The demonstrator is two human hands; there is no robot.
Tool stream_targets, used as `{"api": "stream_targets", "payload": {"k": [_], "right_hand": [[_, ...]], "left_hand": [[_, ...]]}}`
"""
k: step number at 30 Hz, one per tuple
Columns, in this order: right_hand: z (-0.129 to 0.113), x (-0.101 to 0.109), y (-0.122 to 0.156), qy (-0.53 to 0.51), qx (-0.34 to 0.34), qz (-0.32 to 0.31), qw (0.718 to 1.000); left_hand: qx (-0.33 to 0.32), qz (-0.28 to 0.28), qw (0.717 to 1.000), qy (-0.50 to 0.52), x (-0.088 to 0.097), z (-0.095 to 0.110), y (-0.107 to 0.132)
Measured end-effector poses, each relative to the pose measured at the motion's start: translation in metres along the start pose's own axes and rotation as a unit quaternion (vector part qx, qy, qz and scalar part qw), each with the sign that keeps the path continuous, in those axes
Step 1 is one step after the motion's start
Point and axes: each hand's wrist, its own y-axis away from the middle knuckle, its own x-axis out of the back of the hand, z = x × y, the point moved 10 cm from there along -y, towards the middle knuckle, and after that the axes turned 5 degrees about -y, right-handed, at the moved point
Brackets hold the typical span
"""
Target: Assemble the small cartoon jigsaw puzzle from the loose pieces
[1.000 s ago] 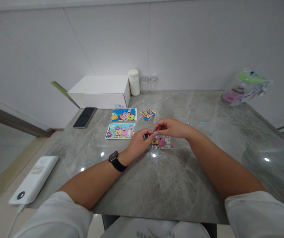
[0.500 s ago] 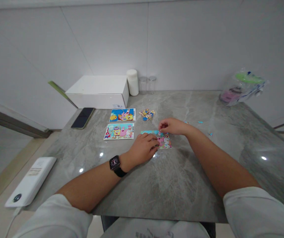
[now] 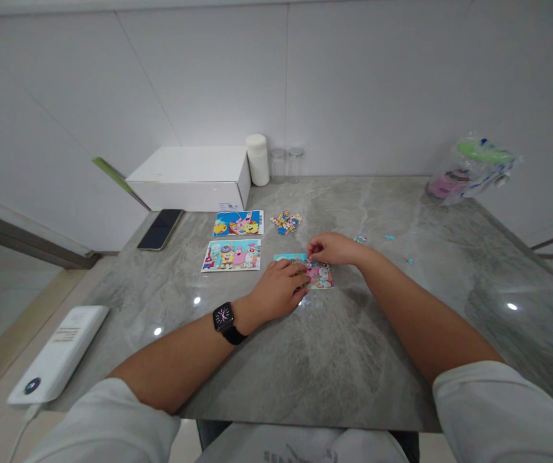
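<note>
A small, partly assembled jigsaw puzzle point(image 3: 323, 276) with colourful cartoon figures lies flat in front of me. My left hand point(image 3: 283, 288) rests on its left part, fingers laid out over it and hiding some of the picture. At the upper edge of the puzzle my right hand point(image 3: 330, 248) is closed in a pinch on a tiny puzzle piece, mostly covered by the fingertips. A heap of loose puzzle pieces point(image 3: 287, 222) is farther back. Left of the puzzle lie a cartoon picture card point(image 3: 231, 256) and, behind it, a blue picture card point(image 3: 238, 224).
Stray pieces point(image 3: 389, 237) lie to the right. A white box point(image 3: 190, 180), a white bottle point(image 3: 258, 161) and two clear jars point(image 3: 287, 166) stand by the wall. A phone point(image 3: 161, 229) and a white power bank point(image 3: 59, 354) are left; a plastic-bagged container point(image 3: 469, 170) stands back right.
My right hand has shifted slightly left and down, its fingertips closer to the puzzle. A stray piece behind its wrist shows more now. My left hand stays put.
</note>
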Motion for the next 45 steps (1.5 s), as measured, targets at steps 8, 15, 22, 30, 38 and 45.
{"api": "stream_targets", "payload": {"k": [8, 15, 22, 30, 38, 45], "right_hand": [[-0.01, 0.002, 0.001, 0.093, -0.004, 0.038, 0.995], [-0.015, 0.002, 0.001, 0.146, -0.005, 0.069, 0.987], [-0.012, 0.004, 0.001, 0.152, -0.009, 0.075, 0.985], [-0.009, 0.015, 0.002, 0.148, -0.006, 0.096, 0.984], [-0.012, 0.005, 0.002, 0.169, -0.006, 0.077, 0.983], [-0.01, 0.033, 0.013, 0.201, -0.016, 0.09, 0.975]], "left_hand": [[-0.004, 0.008, 1.0, 0.011, 0.003, 0.001, 0.0], [-0.022, 0.022, 0.999, 0.026, 0.0, 0.001, 0.0], [-0.025, 0.019, 0.999, 0.035, 0.001, 0.002, 0.0], [-0.026, 0.015, 0.999, 0.028, -0.001, 0.001, 0.001], [-0.026, 0.018, 0.999, 0.026, -0.001, 0.001, 0.001], [-0.014, 0.046, 0.997, 0.053, 0.005, -0.005, 0.0]]}}
